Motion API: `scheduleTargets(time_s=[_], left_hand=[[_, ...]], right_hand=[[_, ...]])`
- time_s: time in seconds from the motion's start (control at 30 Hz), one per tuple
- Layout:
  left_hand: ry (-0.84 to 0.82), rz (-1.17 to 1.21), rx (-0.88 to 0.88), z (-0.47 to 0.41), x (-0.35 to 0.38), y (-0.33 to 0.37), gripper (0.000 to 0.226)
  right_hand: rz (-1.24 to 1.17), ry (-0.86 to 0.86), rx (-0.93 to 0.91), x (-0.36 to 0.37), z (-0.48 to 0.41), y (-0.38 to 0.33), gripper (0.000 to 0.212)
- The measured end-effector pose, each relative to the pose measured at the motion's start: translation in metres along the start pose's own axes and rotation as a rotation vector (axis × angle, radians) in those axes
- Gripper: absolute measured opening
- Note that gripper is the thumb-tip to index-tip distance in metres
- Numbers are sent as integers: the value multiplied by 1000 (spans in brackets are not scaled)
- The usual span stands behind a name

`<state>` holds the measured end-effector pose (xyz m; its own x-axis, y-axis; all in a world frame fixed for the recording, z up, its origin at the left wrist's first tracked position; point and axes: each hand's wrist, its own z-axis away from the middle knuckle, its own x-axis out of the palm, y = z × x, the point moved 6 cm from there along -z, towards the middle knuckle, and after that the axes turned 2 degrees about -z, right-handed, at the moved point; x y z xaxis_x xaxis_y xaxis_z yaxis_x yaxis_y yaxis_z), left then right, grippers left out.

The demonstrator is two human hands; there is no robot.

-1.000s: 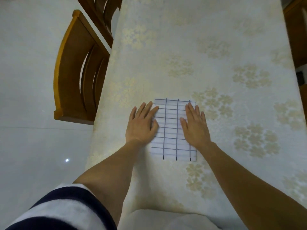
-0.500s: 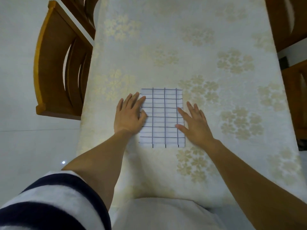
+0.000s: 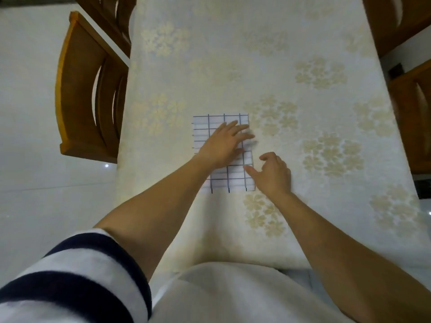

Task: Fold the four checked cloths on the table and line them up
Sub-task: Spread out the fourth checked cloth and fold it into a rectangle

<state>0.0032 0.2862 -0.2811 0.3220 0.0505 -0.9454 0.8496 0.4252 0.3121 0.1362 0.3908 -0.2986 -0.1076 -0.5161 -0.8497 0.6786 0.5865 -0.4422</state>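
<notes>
1 folded checked cloth [image 3: 201,127] lies flat on the table [image 3: 256,54], left of its middle. The left hand [image 3: 224,145] rests across it, fingers straight and spread, tips at the cloth's right edge. The right hand [image 3: 274,174] sits just beside that edge, fingers loosely curled and gripping nothing, thumb touching the cloth

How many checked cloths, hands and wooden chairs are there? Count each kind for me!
checked cloth: 1
hands: 2, left hand and right hand
wooden chairs: 4, some cut off
Total: 7
</notes>
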Motion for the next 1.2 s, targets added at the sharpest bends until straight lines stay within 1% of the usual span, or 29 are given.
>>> scheduleTargets(time_s=[0.07, 0.13, 0.2, 0.3, 0.4, 0.47, 0.5, 0.57, 0.6, 0.67, 0.73, 0.83, 0.93, 1.0, 1.1, 1.2], left_hand=[[-222, -124, 135, -19, 2, 21, 55], [-351, -198, 169, -29, 2, 30, 52], [-365, -234, 185, -34, 0, 31, 51], [-365, -309, 222, -44, -4, 28, 45], [-360, -313, 206, -55, -15, 23, 32], [-361, -246, 150, -60, -22, 14, 26], [-372, -172, 97, -61, -24, 7, 25], [-402, 48, -27, -59, -22, -7, 25], [-401, 155, -76, -56, -21, -12, 26], [-384, 281, -137, -51, -19, -17, 28], [-350, 334, -187, -48, -15, -21, 28], [-252, 400, -271, -45, -9, -28, 25], [-170, 481, -361, -39, -5, -34, 18], [-162, 498, -410, -32, -4, -39, 17], [-207, 478, -446, -21, -2, -51, 20], [-182, 501, -480, -10, -4, -63, 20]], right_hand=[[-9, -53, 36, 8, -3, -6, 50], [29, -100, 0, 8, -6, -10, 36], [58, -182, -11, 5, -10, -10, 30], [-94, -285, -4, -3, -15, 1, 22], [-179, -366, -69, -22, -25, 19, 22], [-175, -428, -94, -36, -36, 32, 24], [-150, -451, -107, -43, -42, 38, 25], [-74, -481, -119, -54, -53, 47, 29], [-62, -479, -116, -59, -59, 50, 28], [-101, -444, -117, -66, -66, 47, 20], [-135, -402, -124, -66, -72, 37, 17], [-69, -389, -175, -55, -79, 15, 25], [-72, -396, -200, -42, -84, 0, 25], [-87, -395, -206, -37, -87, -5, 22], [-88, -372, -181, -41, -92, -2, 20], [-90, -323, -151, -55, -98, 13, 20]])
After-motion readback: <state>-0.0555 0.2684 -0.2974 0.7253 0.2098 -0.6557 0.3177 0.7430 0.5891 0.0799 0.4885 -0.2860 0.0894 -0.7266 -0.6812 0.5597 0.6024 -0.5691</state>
